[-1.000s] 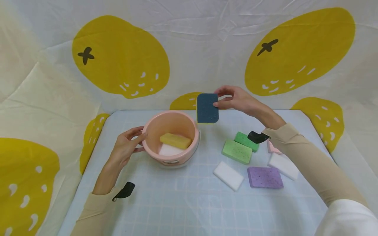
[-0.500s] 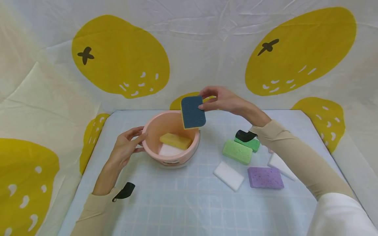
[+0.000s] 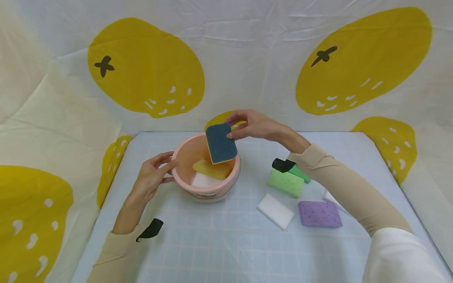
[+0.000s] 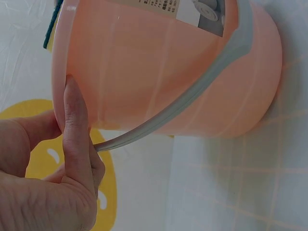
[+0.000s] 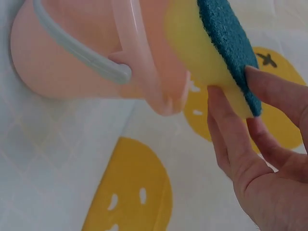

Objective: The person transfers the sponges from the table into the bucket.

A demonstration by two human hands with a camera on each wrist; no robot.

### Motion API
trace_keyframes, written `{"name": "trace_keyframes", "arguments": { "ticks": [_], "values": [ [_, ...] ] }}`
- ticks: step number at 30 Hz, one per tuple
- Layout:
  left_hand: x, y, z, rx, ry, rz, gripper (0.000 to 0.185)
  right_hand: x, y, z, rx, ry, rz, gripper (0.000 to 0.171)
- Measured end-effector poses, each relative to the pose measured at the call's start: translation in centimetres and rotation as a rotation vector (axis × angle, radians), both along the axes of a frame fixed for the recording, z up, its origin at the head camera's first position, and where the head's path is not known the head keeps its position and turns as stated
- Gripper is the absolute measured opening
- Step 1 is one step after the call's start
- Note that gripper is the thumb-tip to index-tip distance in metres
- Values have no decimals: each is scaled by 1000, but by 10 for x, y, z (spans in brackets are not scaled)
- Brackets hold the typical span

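Lying nearest on the tabletop [image 3: 219, 243], to the right, are a white sponge [image 3: 275, 211] and a purple sponge [image 3: 319, 214], with a green sponge [image 3: 286, 182] just beyond them, all well apart from the work in hand. Further in and to the left, the left hand [image 3: 153, 179] steadies the pink bucket [image 3: 198, 188]: its fingers are curled against the left wall, and the wrist view shows the thumb [image 4: 77, 120] pressed flat on the outside just under the rim, above the grey handle [image 4: 192, 96]. Inside the bucket lie a yellow sponge [image 3: 212, 169] and a white block [image 3: 205, 181], side by side on the bottom. Above its far right rim hangs the blue-faced sponge [image 3: 221, 142], tilted, its lower corner already over the opening. The right hand [image 3: 253, 125] pinches its upper right corner between thumb and fingertips [image 5: 226, 120].

This sponge looks very light and soft; the yellow foam body should give under pressure, while the blue scouring face is rough and unlikely to slip. A light pinch at one corner or edge seems enough to carry it, and it should stand a fall without damage.
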State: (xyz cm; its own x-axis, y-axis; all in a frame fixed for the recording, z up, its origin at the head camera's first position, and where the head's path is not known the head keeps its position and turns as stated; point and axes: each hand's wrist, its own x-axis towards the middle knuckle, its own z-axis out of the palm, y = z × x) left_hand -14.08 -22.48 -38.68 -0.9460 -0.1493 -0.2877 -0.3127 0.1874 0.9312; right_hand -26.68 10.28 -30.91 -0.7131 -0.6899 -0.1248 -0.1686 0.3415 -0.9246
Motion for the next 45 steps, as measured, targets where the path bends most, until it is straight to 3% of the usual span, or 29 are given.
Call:
{"name": "trace_keyframes", "arguments": {
  "ticks": [8, 19, 29, 45],
  "values": [
    [1, -2, 2, 17, 2, -5, 57, -1, -16, -7, 37, 16, 36, 47],
    [-1, -1, 0, -6, -18, 2, 57, 4, -40, -16, 112, 108, 95, 45],
    [-1, -2, 1, -2, -13, -8, 58, 13, -61, -22, 220, 201, 72, 43],
    [-1, -3, -1, 21, 2, -18, 59, 20, -85, -45, 352, 379, 195, 35]
  ]
}}
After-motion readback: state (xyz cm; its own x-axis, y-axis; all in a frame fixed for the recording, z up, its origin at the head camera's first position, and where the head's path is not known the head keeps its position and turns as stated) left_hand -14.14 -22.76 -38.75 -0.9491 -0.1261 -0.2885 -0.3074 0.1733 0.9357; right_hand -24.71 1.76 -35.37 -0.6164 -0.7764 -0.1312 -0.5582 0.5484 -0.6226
